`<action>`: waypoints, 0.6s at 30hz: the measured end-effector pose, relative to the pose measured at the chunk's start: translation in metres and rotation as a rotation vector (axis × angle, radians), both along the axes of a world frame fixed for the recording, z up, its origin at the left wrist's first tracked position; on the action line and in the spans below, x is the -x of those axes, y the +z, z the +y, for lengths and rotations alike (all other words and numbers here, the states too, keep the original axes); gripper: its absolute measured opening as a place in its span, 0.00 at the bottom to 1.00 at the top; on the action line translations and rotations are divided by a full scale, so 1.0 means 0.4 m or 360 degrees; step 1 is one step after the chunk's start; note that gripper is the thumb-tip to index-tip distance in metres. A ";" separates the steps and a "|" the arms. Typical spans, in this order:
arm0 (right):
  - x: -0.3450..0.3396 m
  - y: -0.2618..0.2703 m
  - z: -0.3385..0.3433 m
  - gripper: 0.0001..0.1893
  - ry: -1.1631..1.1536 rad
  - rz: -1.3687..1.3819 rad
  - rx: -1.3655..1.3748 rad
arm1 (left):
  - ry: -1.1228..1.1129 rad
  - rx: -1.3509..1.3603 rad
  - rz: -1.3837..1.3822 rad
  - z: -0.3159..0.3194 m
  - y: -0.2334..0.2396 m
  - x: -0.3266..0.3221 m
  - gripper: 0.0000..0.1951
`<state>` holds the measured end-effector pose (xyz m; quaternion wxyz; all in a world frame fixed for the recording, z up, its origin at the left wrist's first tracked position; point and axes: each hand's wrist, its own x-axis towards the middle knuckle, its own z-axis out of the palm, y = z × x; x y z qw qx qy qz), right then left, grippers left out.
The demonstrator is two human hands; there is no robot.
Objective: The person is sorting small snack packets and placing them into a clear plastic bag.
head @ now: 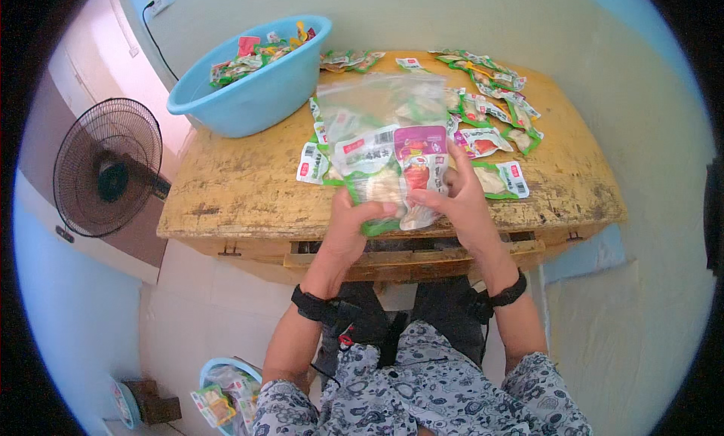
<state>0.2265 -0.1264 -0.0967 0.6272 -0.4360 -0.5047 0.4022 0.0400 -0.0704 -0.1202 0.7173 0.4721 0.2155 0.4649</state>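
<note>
Over the front of a worn yellow wooden desk, both hands hold a clear plastic zip bag (384, 99) with small food packets inside it. My left hand (353, 218) grips its lower left corner, thumb beside a green-edged packet (382, 187). My right hand (466, 195) grips the lower right side, thumb over a packet with a purple top (419, 164). The bag's upper part is see-through and lies slack. Whether its top is sealed cannot be told. Green-edged packets lie on the desk on both sides of the bag, one of them (498, 180) close to my right hand.
A large light-blue plastic basin (266, 105) holding many packets stands at the desk's back left. More packets (486, 74) lie in a row at the back right. A partly open drawer (413, 259) is below the front edge. A black fan (107, 167) stands left; a smaller basin (226, 362) with packets is on the floor.
</note>
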 end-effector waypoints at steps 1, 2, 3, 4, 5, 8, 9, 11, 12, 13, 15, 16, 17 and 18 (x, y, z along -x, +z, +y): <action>-0.001 0.010 0.003 0.50 0.0159 0.0190 0.0100 | -0.0072 0.0025 -0.0007 0.006 -0.002 0.008 0.26; -0.007 0.000 0.013 0.45 0.0207 0.0182 -0.0004 | -0.0143 0.0050 -0.0015 0.010 -0.001 0.012 0.26; -0.014 -0.001 0.011 0.45 0.0207 0.0184 -0.0005 | -0.0143 0.0049 -0.0012 0.010 0.003 0.010 0.26; -0.022 0.001 0.008 0.43 0.0192 0.0178 0.0041 | -0.0150 0.0042 0.0036 0.009 0.011 0.008 0.26; -0.028 0.000 0.006 0.41 0.0178 0.0171 0.0086 | -0.0156 0.0035 0.0083 0.009 0.015 0.005 0.26; -0.039 -0.004 0.001 0.38 -0.0021 -0.0116 -0.0047 | -0.0020 -0.0136 0.0260 0.015 0.010 -0.005 0.27; -0.032 0.002 -0.002 0.38 -0.0020 -0.0115 -0.0046 | -0.0019 -0.0135 0.0262 0.019 0.001 -0.004 0.27; -0.012 0.021 -0.018 0.35 -0.0193 -0.0469 -0.0279 | 0.0083 -0.0200 0.0411 0.024 -0.016 -0.001 0.27; 0.002 0.035 -0.030 0.35 -0.0194 -0.0469 -0.0272 | 0.0081 -0.0195 0.0412 0.021 -0.017 -0.002 0.27; 0.015 0.051 -0.045 0.36 -0.0405 -0.0961 -0.0487 | 0.0056 -0.0198 0.0325 0.016 -0.014 -0.006 0.27; 0.027 0.057 -0.057 0.36 -0.0616 -0.1458 -0.0699 | 0.0029 -0.0202 0.0236 0.006 -0.010 -0.009 0.27; 0.030 0.057 -0.059 0.37 -0.0544 -0.1470 -0.0734 | 0.0056 -0.0153 0.0121 0.001 -0.008 -0.009 0.26; 0.031 0.057 -0.060 0.38 -0.0469 -0.1480 -0.0768 | 0.0085 -0.0103 0.0006 -0.003 -0.006 -0.009 0.26; 0.021 0.058 -0.059 0.38 -0.0470 -0.1483 -0.0765 | 0.0082 -0.0101 0.0004 -0.008 0.000 -0.004 0.26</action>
